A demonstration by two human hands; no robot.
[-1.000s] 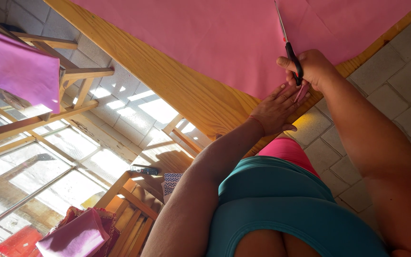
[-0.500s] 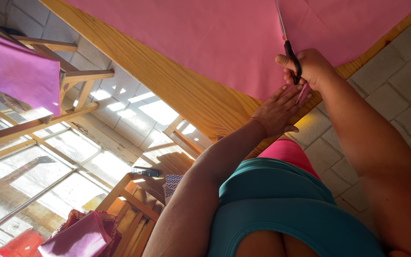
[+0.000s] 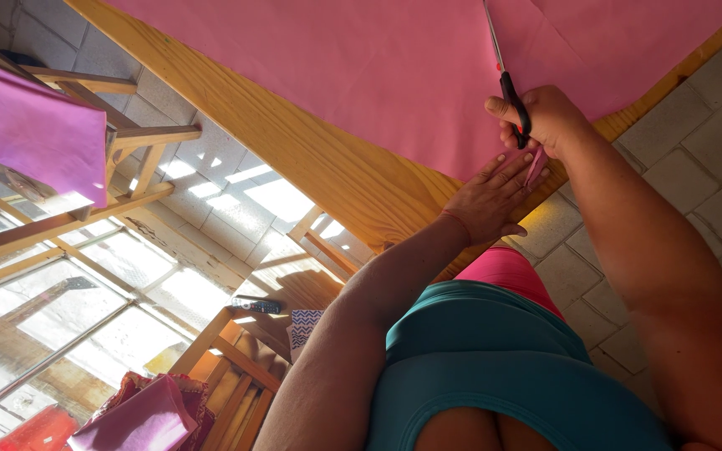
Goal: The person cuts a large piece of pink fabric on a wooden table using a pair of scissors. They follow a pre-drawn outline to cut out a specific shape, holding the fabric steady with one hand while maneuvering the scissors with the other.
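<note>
One smooth pink sheet (image 3: 378, 67): right hand (image 3: 545, 117) fingers grip black-handled scissors (image 3: 507, 79), left hand (image 3: 486, 200) fingers flat, holding nothing.

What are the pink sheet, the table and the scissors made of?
Pink sheet: looks like matte paper or thin felt; flat, faint creases, no weave visible, so it stays open. Table: wood, light varnish, visible grain along the edge. Scissors in the right hand: shiny metal blades, black handles, probably plastic. The left hand presses the sheet flat.

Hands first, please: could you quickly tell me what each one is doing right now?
Left hand: open, flat on the pink fabric.
Right hand: closed on the scissors.
</note>
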